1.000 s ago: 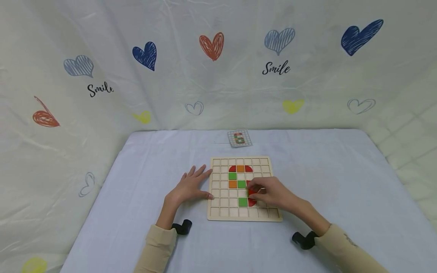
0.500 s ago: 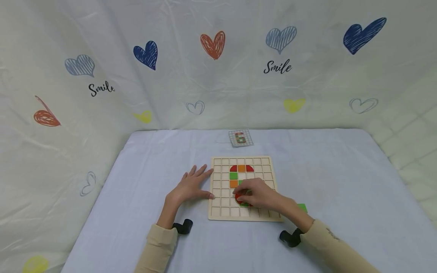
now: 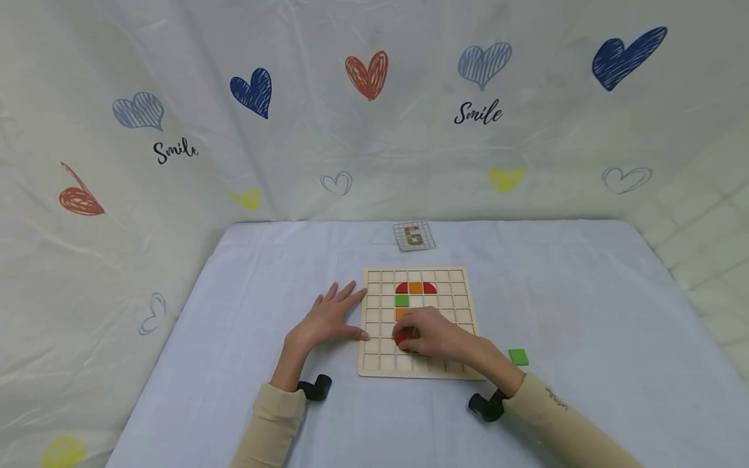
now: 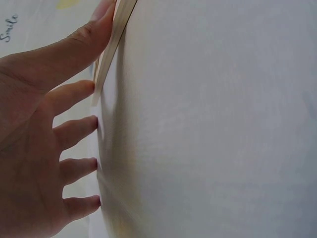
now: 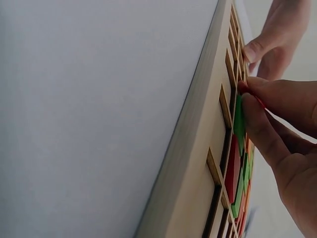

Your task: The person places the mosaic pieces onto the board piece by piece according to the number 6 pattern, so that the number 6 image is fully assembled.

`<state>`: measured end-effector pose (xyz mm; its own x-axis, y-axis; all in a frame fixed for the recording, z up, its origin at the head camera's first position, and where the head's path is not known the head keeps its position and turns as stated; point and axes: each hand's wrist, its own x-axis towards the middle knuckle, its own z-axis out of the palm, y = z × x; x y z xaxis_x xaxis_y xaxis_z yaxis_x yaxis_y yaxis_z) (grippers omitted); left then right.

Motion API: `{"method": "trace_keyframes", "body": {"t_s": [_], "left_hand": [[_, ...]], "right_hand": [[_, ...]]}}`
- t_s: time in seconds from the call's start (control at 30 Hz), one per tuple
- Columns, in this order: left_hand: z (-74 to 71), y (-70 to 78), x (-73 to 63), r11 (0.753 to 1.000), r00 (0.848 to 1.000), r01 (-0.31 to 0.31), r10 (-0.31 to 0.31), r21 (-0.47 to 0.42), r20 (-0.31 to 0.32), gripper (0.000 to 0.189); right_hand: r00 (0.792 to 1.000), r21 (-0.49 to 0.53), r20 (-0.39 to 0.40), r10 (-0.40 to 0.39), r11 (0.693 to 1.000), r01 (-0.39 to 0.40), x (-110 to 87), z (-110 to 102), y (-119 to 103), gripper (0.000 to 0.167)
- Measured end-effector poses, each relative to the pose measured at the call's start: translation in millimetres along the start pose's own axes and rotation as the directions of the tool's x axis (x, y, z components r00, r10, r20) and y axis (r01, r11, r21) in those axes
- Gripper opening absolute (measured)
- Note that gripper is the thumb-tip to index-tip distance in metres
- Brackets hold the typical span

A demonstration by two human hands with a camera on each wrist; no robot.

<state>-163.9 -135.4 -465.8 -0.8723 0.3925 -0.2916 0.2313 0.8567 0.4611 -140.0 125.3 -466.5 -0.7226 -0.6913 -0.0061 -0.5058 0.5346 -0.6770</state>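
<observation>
My right hand pinches a red, round-edged tile between thumb and fingers, low on the wooden grid board. In the right wrist view that red tile sits at a cell beside a green tile. Fingers spread, my left hand rests at the board's left edge, thumb and index fingertip touching it. Higher on the board, two red tiles flank an orange tile, with a green tile below. Other placed tiles are hidden under my right hand in the head view.
A loose green square tile lies on the white-covered table, right of the board. Behind the board is a small card printed with a coloured 6 on a grid. A white curtain with hearts hangs beyond the table.
My right hand has moved left and slightly down across the board with the red tile. The loose green tile has come out from behind my right forearm. My left hand stays in place.
</observation>
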Motion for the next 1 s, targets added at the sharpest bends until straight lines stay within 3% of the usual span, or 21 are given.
{"method": "trace_keyframes", "body": {"t_s": [0.6, 1.0], "left_hand": [[-0.4, 0.8, -0.2, 1.000, 1.000, 0.007, -0.007, -0.002, -0.002, 0.095], [0.3, 0.8, 0.8, 1.000, 1.000, 0.015, -0.015, -0.005, 0.002, 0.096]], "right_hand": [[0.996, -0.086, -0.014, -0.088, 0.992, 0.087, -8.2, -0.5, 1.8, 0.014], [0.997, -0.084, -0.040, -0.070, 0.994, 0.067, -18.6, -5.5, 2.3, 0.015]]}}
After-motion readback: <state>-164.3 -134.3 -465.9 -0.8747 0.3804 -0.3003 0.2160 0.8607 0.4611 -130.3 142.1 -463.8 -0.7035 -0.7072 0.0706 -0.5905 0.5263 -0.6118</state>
